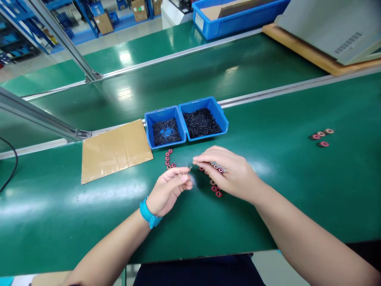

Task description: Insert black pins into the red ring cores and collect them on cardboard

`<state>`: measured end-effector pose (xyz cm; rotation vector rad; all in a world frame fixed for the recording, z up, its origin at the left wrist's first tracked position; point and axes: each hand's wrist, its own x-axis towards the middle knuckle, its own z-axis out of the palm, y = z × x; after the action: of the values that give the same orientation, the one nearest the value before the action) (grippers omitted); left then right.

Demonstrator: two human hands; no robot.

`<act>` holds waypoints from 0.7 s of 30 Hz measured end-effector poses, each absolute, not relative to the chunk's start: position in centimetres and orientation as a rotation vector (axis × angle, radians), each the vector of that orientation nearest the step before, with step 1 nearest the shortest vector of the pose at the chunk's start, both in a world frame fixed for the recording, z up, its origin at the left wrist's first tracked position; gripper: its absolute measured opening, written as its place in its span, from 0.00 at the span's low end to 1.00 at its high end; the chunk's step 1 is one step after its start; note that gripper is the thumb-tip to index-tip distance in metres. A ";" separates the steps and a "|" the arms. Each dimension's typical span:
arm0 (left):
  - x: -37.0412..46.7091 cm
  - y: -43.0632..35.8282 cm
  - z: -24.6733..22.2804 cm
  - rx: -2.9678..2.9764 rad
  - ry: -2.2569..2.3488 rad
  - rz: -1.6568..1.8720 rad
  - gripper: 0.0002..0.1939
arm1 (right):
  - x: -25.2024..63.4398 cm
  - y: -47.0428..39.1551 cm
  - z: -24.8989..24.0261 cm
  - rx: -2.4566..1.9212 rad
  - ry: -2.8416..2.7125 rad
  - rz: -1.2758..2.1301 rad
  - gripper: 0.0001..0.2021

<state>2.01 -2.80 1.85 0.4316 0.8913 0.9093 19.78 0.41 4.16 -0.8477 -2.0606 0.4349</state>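
My left hand, with a turquoise band on its wrist, pinches a small part mostly hidden by the fingers. Thin copper-coloured wire ends stick out from its fingertips. Close by on the right, my right hand has thumb and forefinger pressed together beside those wires; whatever is between them is too small to make out. Small red and black star-shaped wound cores lie on the green bench beneath and beside my right hand. A curved row of similar cores lies just beyond my left hand.
Two blue bins behind my hands hold many thin black pieces. Left of them lies a flat brown cardboard sheet. Several reddish ring-shaped parts rest at right. A metal rail crosses behind; a grey machine casing stands back right.
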 end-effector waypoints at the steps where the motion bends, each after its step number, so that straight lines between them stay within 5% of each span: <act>1: 2.0 -2.8 1.9 0.427 0.883 0.905 0.11 | 19.8 0.4 4.1 -0.853 -2.066 0.428 0.10; 21: 1.9 -2.7 2.0 0.424 0.869 0.877 0.10 | 19.5 0.3 3.9 -0.901 -2.046 0.496 0.09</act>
<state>1.94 -2.72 2.04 0.4239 0.8692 0.8765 19.48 0.33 3.95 -0.9006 -2.0461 0.4956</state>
